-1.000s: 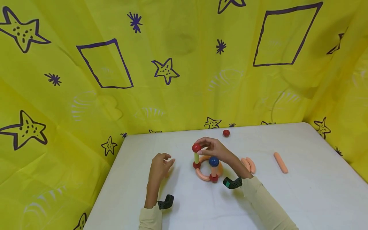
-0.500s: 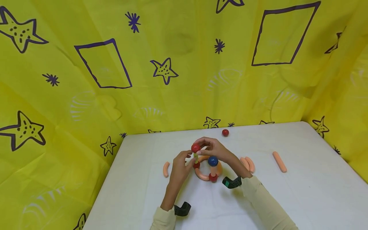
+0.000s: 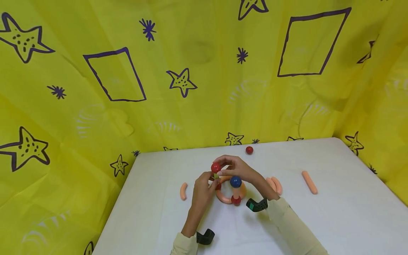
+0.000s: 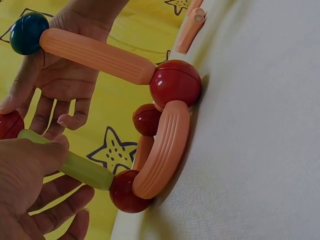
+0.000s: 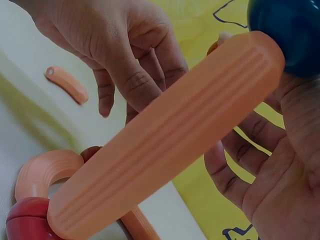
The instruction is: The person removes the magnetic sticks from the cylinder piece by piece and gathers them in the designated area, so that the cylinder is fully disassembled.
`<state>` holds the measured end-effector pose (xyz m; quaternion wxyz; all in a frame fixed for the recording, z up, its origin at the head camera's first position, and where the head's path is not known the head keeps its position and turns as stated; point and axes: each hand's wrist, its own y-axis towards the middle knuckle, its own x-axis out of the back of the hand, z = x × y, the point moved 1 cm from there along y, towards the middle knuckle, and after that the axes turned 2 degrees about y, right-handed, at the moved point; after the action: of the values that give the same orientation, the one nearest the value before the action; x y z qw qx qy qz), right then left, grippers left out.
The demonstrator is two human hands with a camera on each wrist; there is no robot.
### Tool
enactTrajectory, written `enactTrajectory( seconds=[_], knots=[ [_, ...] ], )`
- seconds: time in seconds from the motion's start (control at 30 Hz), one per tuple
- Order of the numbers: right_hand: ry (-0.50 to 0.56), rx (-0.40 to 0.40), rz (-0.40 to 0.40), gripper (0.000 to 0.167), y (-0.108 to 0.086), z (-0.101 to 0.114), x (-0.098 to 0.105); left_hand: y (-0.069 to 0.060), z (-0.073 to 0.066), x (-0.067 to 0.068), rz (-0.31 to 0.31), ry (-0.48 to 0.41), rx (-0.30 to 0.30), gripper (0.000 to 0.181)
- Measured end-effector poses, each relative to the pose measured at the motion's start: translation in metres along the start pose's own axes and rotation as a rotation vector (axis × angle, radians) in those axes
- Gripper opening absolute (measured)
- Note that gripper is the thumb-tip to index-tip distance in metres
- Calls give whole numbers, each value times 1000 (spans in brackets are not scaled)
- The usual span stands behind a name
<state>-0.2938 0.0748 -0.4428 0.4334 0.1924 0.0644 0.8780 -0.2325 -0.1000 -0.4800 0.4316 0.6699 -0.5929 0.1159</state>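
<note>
A toy frame of balls and ribbed rods stands on the table, its base a ring of curved peach rods (image 4: 167,150) joined by red balls (image 4: 175,84). From the ring rise a straight peach rod (image 4: 100,56) topped by a blue ball (image 3: 236,181) and a light green rod (image 4: 87,171) topped by a red ball (image 3: 215,167). My left hand (image 3: 201,187) pinches the green rod between thumb and fingers. At that rod's upper end, my right hand (image 3: 237,168) holds the red ball with its fingertips. Fingers partly cover the green rod in the head view.
A loose red ball (image 3: 249,150) lies near the far edge of the white table (image 3: 153,219). One curved peach rod (image 3: 183,191) is at the left, two more curved rods (image 3: 276,185) and a straight rod (image 3: 310,182) at the right. A yellow curtain (image 3: 191,117) hangs behind.
My left hand has moved right to the green rod and now pinches it, uncovering the curved peach rod at the left. The right hand stays at the top red ball.
</note>
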Motion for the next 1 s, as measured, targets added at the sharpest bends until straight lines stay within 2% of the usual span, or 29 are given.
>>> enactTrajectory(
  seconds=[0.33,0.67,0.83,1.0],
  knots=[
    [-22,8,33,39,1,-3,2,0,0,-2,-30,-11,-24,18],
    [-34,6,19,35,4,-4,5,3,-1,-2,-71,-11,-68,13],
    [-48,10,24,32,5,-5,4,3,0,-3,-77,7,-64,13],
    [14,-9,-19,31,4,-4,5,1,-1,-3,-67,-11,-54,16]
  ],
)
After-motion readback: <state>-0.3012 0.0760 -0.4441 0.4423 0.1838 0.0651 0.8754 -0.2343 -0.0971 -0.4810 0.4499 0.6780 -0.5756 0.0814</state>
